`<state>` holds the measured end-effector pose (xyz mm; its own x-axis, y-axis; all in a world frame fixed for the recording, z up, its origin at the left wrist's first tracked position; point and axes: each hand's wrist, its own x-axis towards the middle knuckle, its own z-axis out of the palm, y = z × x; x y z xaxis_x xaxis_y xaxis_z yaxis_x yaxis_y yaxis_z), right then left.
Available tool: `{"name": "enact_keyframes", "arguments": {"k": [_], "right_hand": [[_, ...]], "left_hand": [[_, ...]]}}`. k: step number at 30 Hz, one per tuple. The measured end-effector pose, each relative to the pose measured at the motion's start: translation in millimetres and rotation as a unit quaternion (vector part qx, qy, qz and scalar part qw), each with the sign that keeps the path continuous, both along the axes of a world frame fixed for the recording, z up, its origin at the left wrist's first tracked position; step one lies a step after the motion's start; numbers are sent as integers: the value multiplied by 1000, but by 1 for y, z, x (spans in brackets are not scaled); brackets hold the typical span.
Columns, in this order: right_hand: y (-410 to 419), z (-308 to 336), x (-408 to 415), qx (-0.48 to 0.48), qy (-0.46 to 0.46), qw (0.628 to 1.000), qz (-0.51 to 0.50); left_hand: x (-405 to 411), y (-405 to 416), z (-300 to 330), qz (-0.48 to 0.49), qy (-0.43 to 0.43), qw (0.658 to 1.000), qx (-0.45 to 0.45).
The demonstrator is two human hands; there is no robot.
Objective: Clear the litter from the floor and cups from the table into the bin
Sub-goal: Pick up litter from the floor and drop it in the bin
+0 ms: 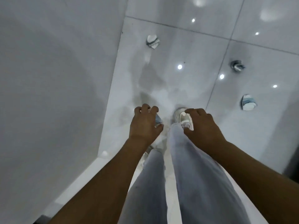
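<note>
Both forearms reach down over the legs (191,183), grey trousers, one light shoe (183,118) ahead on the floor (186,50).

Left hand (144,122): fingers curled, a crumpled blue-white wad (158,119) between fingers and thumb, just left of the shoe. It looks gripped, though the hand hides most of it, so I can't tell if it's clear of the floor.

Right hand (203,125): fingers loosely curled, thumb apart, holding nothing. It hangs over the shoe, right of it.

More litter on the tiles, placed from the shoe:
- far wad (152,41), white with grey-blue stripes, well ahead and slightly left, near the wall (56,70).
- dark wad (237,65), ahead and well to the right, greyer than the others.
- blue wad (248,102), right of the shoe, roughly level with it, well apart from the right hand.

All three lie loose and separate, not touching each other.

Floor is glossy white tile with grey grout lines, ceiling-light reflections scattered across it. Plain white wall runs along the left of the shoe. Dark edge (293,160) at far right, behind the right forearm; can't tell what it is.
</note>
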<state>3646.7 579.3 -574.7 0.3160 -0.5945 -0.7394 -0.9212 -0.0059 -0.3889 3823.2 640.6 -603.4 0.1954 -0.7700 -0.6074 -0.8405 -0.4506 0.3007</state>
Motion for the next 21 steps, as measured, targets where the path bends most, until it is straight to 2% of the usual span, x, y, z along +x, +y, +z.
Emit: {"name": "enact_keyframes", "arguments": {"k": [5, 9, 15, 21], "right_hand": [[2, 86, -75, -19, 36, 991, -126], [-15, 115, -135, -15, 52, 980, -194], [-67, 90, -216, -5, 71, 972, -222], [-110, 41, -258, -2, 86, 974, -211]], "left_hand": [[-60, -27, 92, -71, 45, 996, -26], [-110, -57, 128, -115, 59, 991, -32], [-189, -129, 121, -141, 61, 988, -31], [-237, -194, 93, -180, 46, 982, -43]]}}
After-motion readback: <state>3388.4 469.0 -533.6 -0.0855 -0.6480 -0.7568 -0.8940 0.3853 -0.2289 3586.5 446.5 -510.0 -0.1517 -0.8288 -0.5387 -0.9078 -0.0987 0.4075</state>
